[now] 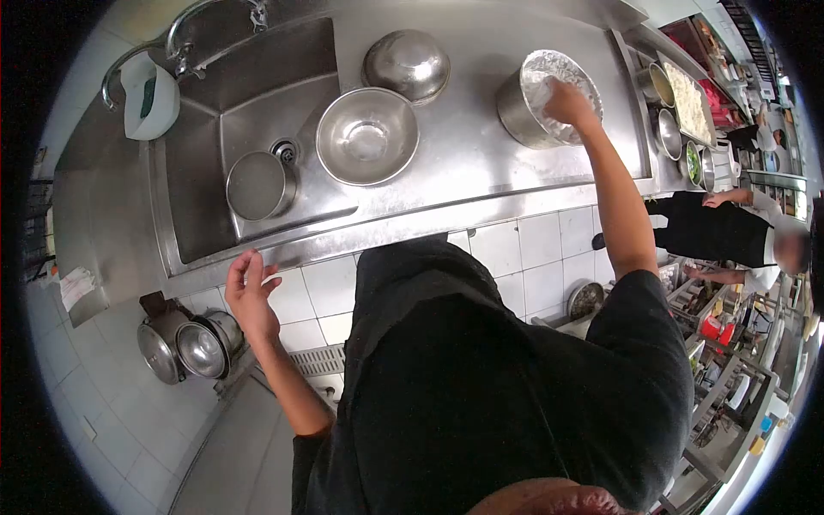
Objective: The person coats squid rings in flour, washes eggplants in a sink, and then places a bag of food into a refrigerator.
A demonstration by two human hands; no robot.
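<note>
My right hand [567, 104] reaches down into a deep metal pot [521, 115] on the steel counter. White, powdery-looking matter [538, 88] coats the inside of the pot. The fingers of that hand are hidden, so whether they grip anything does not show. My left hand [253, 296] hovers by the front rim of the sink, empty, its fingers loosely bent and apart. Nearest to it in the sink stands a round metal container [258, 186] that looks filled with cloudy liquid. An upright metal bowl [367, 137] and an overturned bowl [407, 67] lie between my hands.
The steel sink [275, 94] has a faucet [176, 47] and a white plastic container [151, 97] at its back left. Pots [163, 350] stand low at left. To the right are a tray of pale food [689, 103] and a co-worker in a dark apron [719, 227].
</note>
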